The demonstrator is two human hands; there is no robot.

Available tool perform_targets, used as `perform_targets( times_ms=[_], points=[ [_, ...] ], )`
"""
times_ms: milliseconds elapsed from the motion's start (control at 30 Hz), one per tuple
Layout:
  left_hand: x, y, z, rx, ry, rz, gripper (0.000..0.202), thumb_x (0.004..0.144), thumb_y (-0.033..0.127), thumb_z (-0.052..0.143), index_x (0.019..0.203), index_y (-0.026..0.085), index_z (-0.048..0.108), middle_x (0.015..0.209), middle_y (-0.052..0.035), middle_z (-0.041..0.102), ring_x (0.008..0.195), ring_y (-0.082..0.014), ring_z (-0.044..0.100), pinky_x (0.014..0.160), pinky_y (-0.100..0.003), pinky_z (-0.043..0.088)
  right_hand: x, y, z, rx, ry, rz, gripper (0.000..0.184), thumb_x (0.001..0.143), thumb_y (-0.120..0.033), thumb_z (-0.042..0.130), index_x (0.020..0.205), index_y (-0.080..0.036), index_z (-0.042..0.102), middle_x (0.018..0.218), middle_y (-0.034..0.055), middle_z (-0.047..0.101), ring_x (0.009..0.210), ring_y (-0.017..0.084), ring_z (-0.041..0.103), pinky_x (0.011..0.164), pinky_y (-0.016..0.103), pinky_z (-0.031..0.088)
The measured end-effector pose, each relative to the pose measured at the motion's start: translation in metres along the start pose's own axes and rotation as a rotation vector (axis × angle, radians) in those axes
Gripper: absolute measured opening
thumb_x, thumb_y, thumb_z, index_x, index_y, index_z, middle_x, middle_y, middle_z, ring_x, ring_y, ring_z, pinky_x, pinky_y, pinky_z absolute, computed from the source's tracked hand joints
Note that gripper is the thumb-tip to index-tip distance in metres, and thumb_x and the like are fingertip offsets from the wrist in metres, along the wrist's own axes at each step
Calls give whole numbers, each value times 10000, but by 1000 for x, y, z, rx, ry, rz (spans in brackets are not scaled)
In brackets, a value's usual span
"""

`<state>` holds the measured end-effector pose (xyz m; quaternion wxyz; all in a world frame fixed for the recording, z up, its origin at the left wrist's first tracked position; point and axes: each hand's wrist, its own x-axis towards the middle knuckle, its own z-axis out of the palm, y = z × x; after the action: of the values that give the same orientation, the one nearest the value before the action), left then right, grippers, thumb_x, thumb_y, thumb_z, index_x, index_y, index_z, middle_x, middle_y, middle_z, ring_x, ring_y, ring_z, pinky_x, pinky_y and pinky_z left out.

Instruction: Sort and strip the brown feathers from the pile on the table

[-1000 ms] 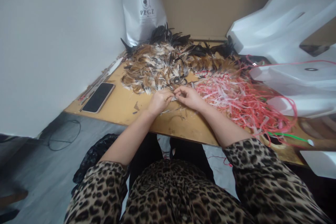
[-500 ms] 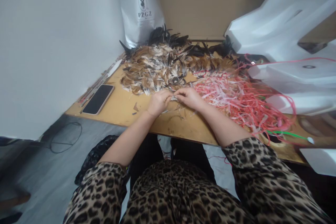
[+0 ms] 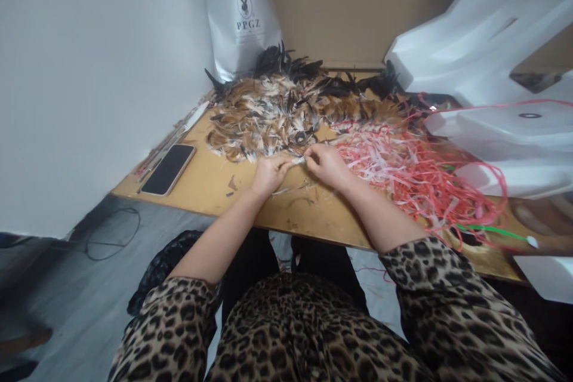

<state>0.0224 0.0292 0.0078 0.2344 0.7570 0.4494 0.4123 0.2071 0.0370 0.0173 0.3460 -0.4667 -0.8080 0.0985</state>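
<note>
Over the near part of the table, my left hand (image 3: 269, 173) is closed in a pinch on a small whitish feather (image 3: 298, 160). My right hand (image 3: 327, 165) pinches at the other end of it, thumb and fingertips together. The feather is small and partly hidden by the fingers. Just beyond both hands spreads a heap of brown, white and black feathers (image 3: 255, 113). Beside my right forearm lies a tangle of pink and red ribbon strips (image 3: 412, 170).
A phone (image 3: 169, 169) lies on the wooden table (image 3: 215, 188) at the left. Behind the feathers stands a silvery-white bag (image 3: 244, 51). White machine housings (image 3: 487, 122) crowd the right side. A green strip (image 3: 496, 230) reaches the table's front right.
My hands have drawn slightly apart, the right one moving a little right and up. More of the whitish feather shows between them.
</note>
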Motion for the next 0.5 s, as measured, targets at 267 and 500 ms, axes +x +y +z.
perform_targets(
  times_ms=[267,500],
  points=[
    [0,-1,-2,-3,-59,-15,104,733,250,585,749,207,679,783,-58,658,761,-173,582,772,-289,411,-1,1,-5,-122,-16,5,106,767,-199,467,769,-174,570,760,68,595,712,187,517,673,287,357],
    [0,-1,1,-51,-47,-63,58,691,215,612,680,190,663,700,-38,645,706,-156,577,715,-273,427,-1,1,-6,-109,-23,14,109,766,-200,475,765,-175,581,749,60,598,701,182,517,658,282,354]
  ],
)
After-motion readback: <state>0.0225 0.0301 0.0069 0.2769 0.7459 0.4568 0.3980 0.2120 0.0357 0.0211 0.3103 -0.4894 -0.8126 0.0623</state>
